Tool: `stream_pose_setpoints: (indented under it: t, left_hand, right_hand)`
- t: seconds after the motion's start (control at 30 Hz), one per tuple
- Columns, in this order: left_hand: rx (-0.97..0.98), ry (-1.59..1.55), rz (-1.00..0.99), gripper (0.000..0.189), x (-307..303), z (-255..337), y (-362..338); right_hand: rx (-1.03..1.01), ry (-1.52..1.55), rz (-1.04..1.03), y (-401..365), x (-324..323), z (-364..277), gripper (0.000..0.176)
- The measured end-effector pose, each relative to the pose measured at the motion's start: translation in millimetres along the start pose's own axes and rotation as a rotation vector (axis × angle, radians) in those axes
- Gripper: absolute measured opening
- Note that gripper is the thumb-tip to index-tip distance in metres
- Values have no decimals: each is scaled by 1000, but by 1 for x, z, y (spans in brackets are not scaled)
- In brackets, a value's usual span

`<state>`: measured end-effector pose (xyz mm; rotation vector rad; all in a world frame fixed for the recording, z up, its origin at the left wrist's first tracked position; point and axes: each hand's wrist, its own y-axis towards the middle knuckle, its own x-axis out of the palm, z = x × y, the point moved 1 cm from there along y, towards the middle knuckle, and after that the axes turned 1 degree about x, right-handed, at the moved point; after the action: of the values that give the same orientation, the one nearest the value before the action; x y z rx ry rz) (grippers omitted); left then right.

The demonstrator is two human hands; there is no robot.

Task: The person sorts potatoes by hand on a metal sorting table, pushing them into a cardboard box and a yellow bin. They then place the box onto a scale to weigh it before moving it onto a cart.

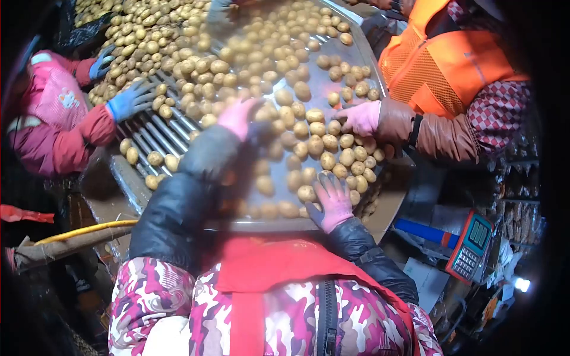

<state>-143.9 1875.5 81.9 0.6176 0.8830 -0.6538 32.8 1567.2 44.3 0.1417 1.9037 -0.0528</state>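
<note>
Many potatoes lie spread over a metal table in front of me. My left hand, in a pink glove, reaches out over the middle of the table among the potatoes; motion smears its fingers. Near the table's front right, my right hand wears a pink and grey glove. Its fingers are spread, lying against several potatoes at the right edge. Below my right palm the table rim passes close to the dark sleeve.
Metal roller bars lie at the left, with a person in blue gloves beside them. On the right, a person in an orange vest reaches in with a pink glove. A teal and red keypad device stands at the lower right.
</note>
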Motion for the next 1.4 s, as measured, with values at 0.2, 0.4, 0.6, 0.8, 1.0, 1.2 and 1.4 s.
stream_pose_setpoints:
  t: [0.2, 0.4, 0.6, 0.8, 1.0, 1.2, 1.4]
  left_hand:
    - [-705, -2006, 381, 53, -9, 21, -127]
    - [-629, -1437, 1056, 45, -87, -48, -197]
    - [-884, -1138, 1053, 61, -114, -36, -182]
    - [-636, -56, 400, 63, -61, -66, -100]
    - [-439, 301, 359, 67, -51, -137, 16]
    - [-512, 555, 239, 72, -70, -157, 103]
    - [-567, 668, -74, 68, -70, -152, 131]
  right_hand:
    - [-63, -23, 25, -12, 28, 19, 67]
    - [-92, -19, -58, -2, 21, 10, 69]
    - [-99, 19, -80, 0, 11, 6, 67]
    - [-97, -8, -78, 3, 3, -1, 62]
    - [-91, 23, -63, 11, 0, -7, 63]
    - [-41, 41, -128, 22, -6, -11, 62]
    - [-38, 45, -171, 24, -3, -4, 65]
